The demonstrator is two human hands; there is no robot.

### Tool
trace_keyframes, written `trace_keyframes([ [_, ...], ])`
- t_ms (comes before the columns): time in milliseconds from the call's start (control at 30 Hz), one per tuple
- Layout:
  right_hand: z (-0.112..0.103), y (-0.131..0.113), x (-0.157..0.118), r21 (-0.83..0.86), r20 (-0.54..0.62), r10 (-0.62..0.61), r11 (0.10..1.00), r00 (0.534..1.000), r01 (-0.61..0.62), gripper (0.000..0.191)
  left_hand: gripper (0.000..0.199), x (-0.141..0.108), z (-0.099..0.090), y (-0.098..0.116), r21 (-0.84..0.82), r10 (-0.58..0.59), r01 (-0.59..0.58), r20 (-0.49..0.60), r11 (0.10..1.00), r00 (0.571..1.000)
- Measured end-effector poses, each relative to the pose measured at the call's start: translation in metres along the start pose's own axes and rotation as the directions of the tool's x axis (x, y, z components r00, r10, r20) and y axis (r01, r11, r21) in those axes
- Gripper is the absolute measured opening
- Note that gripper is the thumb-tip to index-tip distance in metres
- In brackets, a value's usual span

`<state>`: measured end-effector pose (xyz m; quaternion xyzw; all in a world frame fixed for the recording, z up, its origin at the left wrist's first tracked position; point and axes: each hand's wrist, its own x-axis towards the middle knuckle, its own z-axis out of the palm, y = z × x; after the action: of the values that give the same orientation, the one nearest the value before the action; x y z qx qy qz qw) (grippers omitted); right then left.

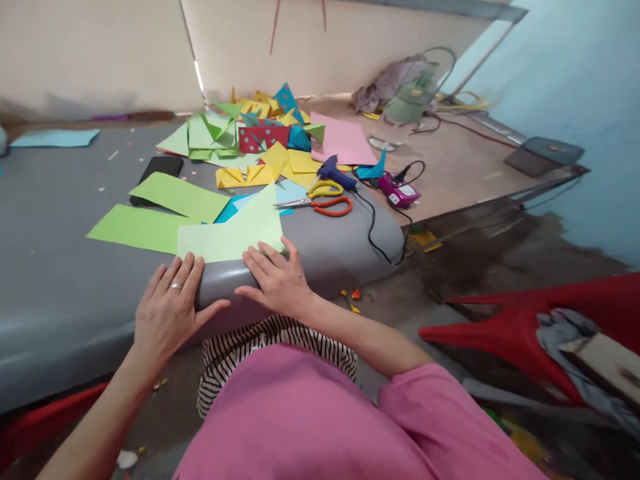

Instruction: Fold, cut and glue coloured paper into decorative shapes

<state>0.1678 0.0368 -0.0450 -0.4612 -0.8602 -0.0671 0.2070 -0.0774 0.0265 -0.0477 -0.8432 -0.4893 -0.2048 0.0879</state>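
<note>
Blue wall (pixel 575 87): pale and plain, far off to the right of the right grip (pixel 280 280).
Tabletop (pixel 50 260): grey-covered, stretching ahead of the right grip and the left grip (pixel 167 307), its rounded near edge beneath both.
Red seat (pixel 515 327): well to the right of the right grip, lower than the tabletop, partly out of view.
Pink sheet (pixel 345 140): flat, ahead and rightward of the right grip, well apart from it.
Pale green sheet (pixel 233 241): just ahead of both grips, lower border along the tabletop edge, one corner peaking ahead of the right grip.
Lime green strips (pixel 135 230): two, ahead of the left grip, touching nothing in it.
Left grip: spread flat, clasping nothing, fingertips at the sheet's lower left corner.
Right grip: also spread, fingers resting over the sheet's lower right border.
Step in hand: apparently steadying or flattening the sheet; best done with even, light pressure, edges squared before any crease, fingers clear of the peak.
Scissors (pixel 309 201): ahead of the right grip, near the sheet, orange and yellow handles.
Glue gun (pixel 336 175): blue, just beyond the scissors from the right grip.
Socket block (pixel 400 192): purple, farther right of the right grip; markings too small to read.
Writing: no brand legible anywhere.
</note>
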Motion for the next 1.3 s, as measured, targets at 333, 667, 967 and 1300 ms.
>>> trace_keyframes([
  [333, -0.019, 0.032, -0.036, -0.069, -0.088, 0.086, 0.993, 0.992, -0.093, 0.044, 0.092, 0.001, 0.000, 0.000, 0.098, 0.073, -0.067, -0.057, 0.993, 0.996],
  [667, -0.010, 0.037, -0.036, -0.079, -0.270, -0.099, 0.994, 0.958, 0.081, 0.026, 0.075, -0.004, -0.011, 0.013, 0.142, 0.161, -0.130, -0.234, 0.981, 0.959],
  [967, -0.011, 0.039, -0.038, -0.164, -0.232, -0.136, 0.981, 0.963, 0.099, 0.034, 0.071, 0.015, 0.019, 0.038, 0.072, 0.306, -0.298, -0.208, 0.952, 0.929],
  [1300, -0.016, 0.043, -0.032, -0.221, -0.296, -0.257, 0.955, 0.920, 0.196, 0.008, 0.046, 0.008, -0.005, 0.011, 0.181, 0.286, -0.244, -0.259, 0.953, 0.923],
])
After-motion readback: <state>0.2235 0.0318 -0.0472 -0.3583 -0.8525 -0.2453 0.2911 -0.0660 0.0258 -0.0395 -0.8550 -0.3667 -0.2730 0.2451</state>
